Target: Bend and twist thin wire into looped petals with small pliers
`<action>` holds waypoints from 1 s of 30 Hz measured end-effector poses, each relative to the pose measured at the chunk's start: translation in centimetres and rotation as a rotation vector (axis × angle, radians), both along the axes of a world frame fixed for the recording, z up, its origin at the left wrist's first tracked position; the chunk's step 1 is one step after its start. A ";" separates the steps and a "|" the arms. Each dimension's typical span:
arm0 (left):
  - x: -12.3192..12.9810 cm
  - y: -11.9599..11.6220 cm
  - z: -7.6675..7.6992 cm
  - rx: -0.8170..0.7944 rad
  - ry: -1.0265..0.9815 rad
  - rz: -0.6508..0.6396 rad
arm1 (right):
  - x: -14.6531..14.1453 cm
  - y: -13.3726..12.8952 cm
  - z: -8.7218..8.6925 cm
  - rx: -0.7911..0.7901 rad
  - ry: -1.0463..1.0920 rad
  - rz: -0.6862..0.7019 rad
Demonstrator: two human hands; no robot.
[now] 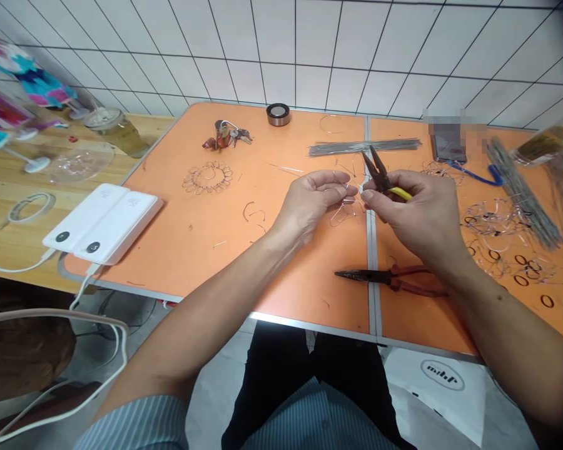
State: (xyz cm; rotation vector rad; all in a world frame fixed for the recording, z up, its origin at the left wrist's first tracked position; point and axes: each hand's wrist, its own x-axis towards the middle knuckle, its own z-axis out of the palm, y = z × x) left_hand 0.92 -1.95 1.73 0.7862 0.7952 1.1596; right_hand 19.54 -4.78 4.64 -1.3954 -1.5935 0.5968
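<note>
My left hand pinches a thin bent wire piece at its fingertips, with a small white bit at the wire's end. My right hand grips yellow-handled needle-nose pliers, whose black jaws point up and away from me. The jaws sit right beside the wire, just past my left fingertips. Red-handled pliers lie on the orange table below my right hand, touching neither hand. A flower-shaped wire piece lies further left.
A bundle of straight wires lies at the far side, and a tangle of wire loops with several black rings covers the right. Keys, a phone and a white power bank also sit nearby.
</note>
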 end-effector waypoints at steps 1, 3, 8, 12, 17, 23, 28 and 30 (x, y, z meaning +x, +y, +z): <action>0.0 0.0 0.0 0.006 0.002 -0.004 | 0.0 0.0 0.0 0.003 0.001 0.003; 0.0 0.0 -0.1 0.022 0.008 -0.010 | 0.1 0.0 0.0 0.007 -0.002 0.001; -0.2 0.1 -0.1 0.060 0.030 -0.020 | 0.1 0.0 -0.1 0.014 -0.024 -0.007; -0.2 0.2 -0.2 0.064 0.053 -0.019 | 0.0 0.1 -0.1 0.020 -0.034 -0.005; -0.2 0.2 -0.1 0.070 0.093 -0.012 | 0.1 0.2 -0.3 0.042 -0.060 -0.009; -0.2 -0.2 0.3 0.143 0.125 0.006 | 0.2 0.4 -0.6 0.067 -0.059 -0.007; 0.0 -0.3 0.3 0.196 0.199 0.042 | 0.2 0.2 -0.4 0.061 -0.098 -0.019; 0.1 -0.3 0.3 0.223 0.229 0.064 | 0.2 0.2 -0.3 0.059 -0.110 -0.022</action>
